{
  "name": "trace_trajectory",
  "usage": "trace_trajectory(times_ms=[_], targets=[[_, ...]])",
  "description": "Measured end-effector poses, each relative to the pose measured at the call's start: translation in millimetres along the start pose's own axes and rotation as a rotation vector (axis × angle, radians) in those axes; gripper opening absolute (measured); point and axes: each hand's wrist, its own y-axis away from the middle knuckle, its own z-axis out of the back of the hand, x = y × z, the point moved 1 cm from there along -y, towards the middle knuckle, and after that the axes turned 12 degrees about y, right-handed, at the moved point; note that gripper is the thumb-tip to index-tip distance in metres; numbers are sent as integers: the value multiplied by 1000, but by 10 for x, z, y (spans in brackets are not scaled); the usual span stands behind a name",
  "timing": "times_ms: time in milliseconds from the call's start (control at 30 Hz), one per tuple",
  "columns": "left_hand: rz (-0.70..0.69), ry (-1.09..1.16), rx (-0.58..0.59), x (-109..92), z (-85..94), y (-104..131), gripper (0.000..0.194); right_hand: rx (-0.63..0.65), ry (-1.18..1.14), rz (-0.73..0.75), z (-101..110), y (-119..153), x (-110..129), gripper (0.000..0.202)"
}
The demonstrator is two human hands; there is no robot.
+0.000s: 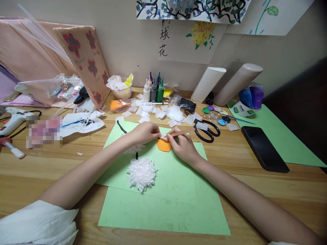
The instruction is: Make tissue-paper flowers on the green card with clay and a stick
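Left hand (pixel 147 132) pinching soft white tissue (pixel 164 136) at the flat orange clay disc (pixel 164 145), right hand (pixel 185 147) clamping a slim tan stick (pixel 184 131), best kept low and steady!

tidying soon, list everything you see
Tissue flowers: two, white, centre
Disc: one, orange, centre
Stick: one, tan, centre
Paper sheets: three, green, centre, right
Tissue squares: many, white, rear centre
Squeeze bottles: several, mixed, rear
Clay packets: several, mixed, rear
Cup: one, clear, rear left
Scissors: one, black, right
Phone: one, black, right
Tubes: two, white and beige, rear right
Paintbrushes: two, blue, left and right
Glue gun: one, white, left
Flowered panel: one, pinkish, rear left
Pictures: three, multicoloured, wall
Tabletop: one, brown, beneath
Left hand: one, bare, centre
Right hand: one, bare, centre
Forearms: two, bare, foreground
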Motion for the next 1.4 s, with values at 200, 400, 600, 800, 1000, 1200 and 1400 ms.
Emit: trace_trajectory(times_ms=[200,400,600,800,1000,1200,1400], targets=[[1,7,3,-3,-1,-6,24,-63,-71,4,33,33,7,16],[-1,11,2,-14,2,1,24,-159,1,165,44,88,23,15],[4,21,2,-7,3,5,22,-158,143,248,14,71,34,13],[-3,25,1,-10,5,7,22,-172,153,252,19,62,44,12],[-15,25,6,-12,4,6,23,-186,132,254,29,73,44,10],[-2,30,8,-5,3,8,23,-174,161,268,16,61,47,11],[-3,49,-1,8,-7,4,22,-148,176,260,-16,49,26,11]])
